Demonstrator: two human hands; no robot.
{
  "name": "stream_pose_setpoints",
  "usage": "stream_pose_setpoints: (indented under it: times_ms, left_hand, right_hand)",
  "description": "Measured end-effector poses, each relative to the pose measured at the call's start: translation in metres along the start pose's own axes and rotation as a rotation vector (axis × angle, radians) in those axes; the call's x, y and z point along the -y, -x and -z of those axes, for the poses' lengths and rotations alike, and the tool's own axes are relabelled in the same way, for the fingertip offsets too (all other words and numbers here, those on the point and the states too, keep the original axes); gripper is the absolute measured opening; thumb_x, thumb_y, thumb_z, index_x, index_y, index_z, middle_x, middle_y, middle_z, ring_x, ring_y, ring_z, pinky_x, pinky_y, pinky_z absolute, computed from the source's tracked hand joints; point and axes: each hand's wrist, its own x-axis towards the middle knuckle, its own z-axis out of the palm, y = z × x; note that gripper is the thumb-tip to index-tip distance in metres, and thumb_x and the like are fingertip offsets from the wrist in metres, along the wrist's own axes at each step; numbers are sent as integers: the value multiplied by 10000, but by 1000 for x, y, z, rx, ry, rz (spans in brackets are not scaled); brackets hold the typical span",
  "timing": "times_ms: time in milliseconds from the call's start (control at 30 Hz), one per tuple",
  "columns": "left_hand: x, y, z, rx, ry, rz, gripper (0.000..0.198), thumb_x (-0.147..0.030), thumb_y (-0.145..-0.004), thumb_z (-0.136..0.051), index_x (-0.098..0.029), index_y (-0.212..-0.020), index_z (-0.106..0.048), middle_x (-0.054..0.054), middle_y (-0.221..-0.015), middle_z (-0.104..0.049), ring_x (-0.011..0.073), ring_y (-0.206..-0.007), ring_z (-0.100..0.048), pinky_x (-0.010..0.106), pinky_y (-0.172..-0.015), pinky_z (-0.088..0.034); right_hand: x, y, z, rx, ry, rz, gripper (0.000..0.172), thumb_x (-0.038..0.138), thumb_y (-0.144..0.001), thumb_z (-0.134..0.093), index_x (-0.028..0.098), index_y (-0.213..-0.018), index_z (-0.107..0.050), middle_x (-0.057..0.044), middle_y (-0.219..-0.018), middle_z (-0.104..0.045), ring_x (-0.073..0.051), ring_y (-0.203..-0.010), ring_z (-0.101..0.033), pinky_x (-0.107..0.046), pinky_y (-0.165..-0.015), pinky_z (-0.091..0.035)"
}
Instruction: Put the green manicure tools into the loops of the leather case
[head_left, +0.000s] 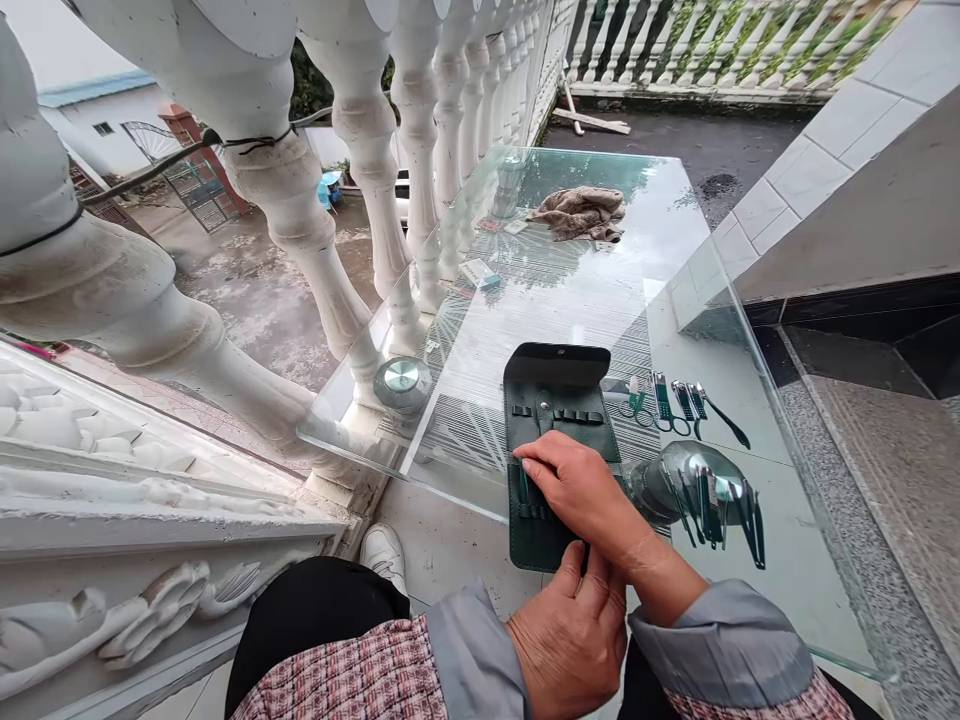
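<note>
An unfolded dark green manicure case with elastic loops lies near the front edge of the glass table. My left hand grips the case's lower edge, fingers closed. Reaching across the case, my right hand has its thumb and fingertips closed on a slim green tool at the loops on the left side; its kind is unclear. Right of the case lie small scissors, a large nail clipper and smaller clippers. Several slim metal tools lie nearer to me. My right hand hides part of the case.
On the glass table lie a crumpled brown cloth at the far end and a small box toward the left. White balusters run along the left. A tiled wall and a stone step stand right.
</note>
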Motion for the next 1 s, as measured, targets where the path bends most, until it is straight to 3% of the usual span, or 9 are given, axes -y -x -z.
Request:
stream_pose_setpoints:
  times_ms: [200, 367, 533, 633, 800, 1000]
  left_hand:
    - [-1, 0, -2, 3, -21, 7, 400, -217, -936, -316, -24, -1207, -538, 208, -1283, -502, 341, -1218, -434, 495, -992, -301]
    - [-1, 0, -1, -9, 14, -5, 373, -208, -933, -329, -44, -1172, -564, 188, -1250, -531, 340, -1211, -438, 533, -1009, -273]
    - [0, 0, -1, -28, 23, -9, 354, -196, -928, -344, -52, -1148, -580, 180, -1237, -543, 349, -1199, -449, 539, -1005, -278]
    - [0, 0, -1, -26, 11, -14, 363, -205, -929, -340, -48, -1154, -577, 184, -1246, -537, 347, -1190, -460, 527, -1004, -284]
    - [-1, 1, 2, 11, -46, 16, 404, -223, -938, -307, -19, -1209, -528, 204, -1302, -487, 332, -1226, -433, 474, -987, -315]
    - [-3, -1, -4, -33, -62, 19, 387, -226, -920, -334, -30, -1170, -556, 207, -1315, -476, 320, -1206, -458, 485, -993, -292]
  right_hand:
    - [-1, 2, 4, 23, -60, -22, 179, 262, -828, -486, 215, -829, -658, -34, -856, -620, -164, -826, -563, -298, -765, -430]
    - [2, 4, -4, -16, 20, 0, 102, 234, -795, -538, 207, -727, -608, -15, -775, -571, -146, -721, -533, -287, -686, -421]
    - [2, 4, -7, 12, 8, 41, 171, 224, -810, -523, 221, -942, -632, -28, -868, -575, -153, -790, -542, -294, -732, -426]
    - [0, 3, -4, 68, -25, 53, 167, 226, -808, -519, 230, -917, -646, -27, -875, -574, -156, -821, -540, -296, -752, -422]
    - [-3, -5, 5, 45, -118, -91, 82, 260, -739, -576, 205, -724, -636, -6, -765, -580, -137, -701, -534, -276, -668, -415]
    - [-3, -15, 10, 18, -308, -187, 75, 260, -684, -610, 187, -687, -630, 11, -692, -630, -125, -669, -550, -260, -670, -414]
